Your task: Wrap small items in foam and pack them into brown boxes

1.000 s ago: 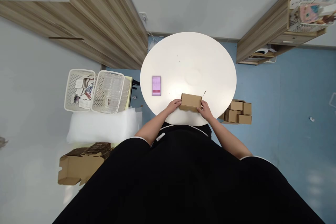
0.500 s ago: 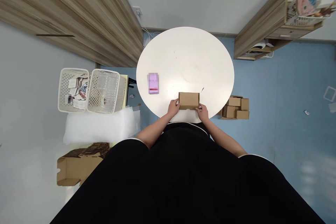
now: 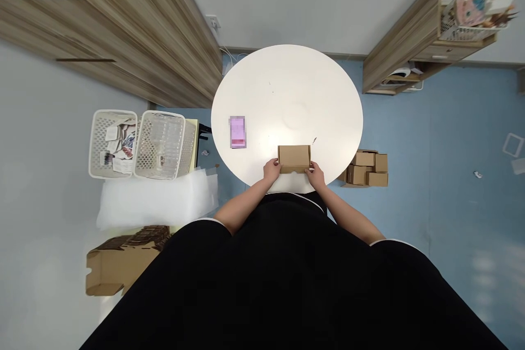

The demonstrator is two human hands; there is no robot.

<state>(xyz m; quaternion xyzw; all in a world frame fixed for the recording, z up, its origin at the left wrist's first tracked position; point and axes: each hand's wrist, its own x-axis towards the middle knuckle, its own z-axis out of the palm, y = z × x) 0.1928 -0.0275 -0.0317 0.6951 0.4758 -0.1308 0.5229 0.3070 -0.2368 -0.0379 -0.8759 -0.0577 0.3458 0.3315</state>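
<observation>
My hands have the kraft cardboard box [image 3: 293,158] squared up in front of me now, where a moment ago it sat tilted. It's at the near edge of the round white table [image 3: 324,98], at the table's bottom centre. The box looks closed, plain brown, and I can't read any print on its top. My left hand [image 3: 271,169] holds its left end and my right hand [image 3: 315,175] holds its right end, both closed narrowly on the cardboard. Further left on the table lies a pink packet [image 3: 238,132], its writing too blurred to read. Left of the table stand two white plastic baskets [image 3: 112,144], one holding printed papers [image 3: 118,145], the other clear plastic packaging [image 3: 159,142]. Below them lies a white foam sheet [image 3: 156,199], with flattened cardboard [image 3: 123,262] at the lower left of the frame. Right of the table, small cardboard boxes [image 3: 365,168] sit stacked on the blue floor [image 3: 463,120].
</observation>
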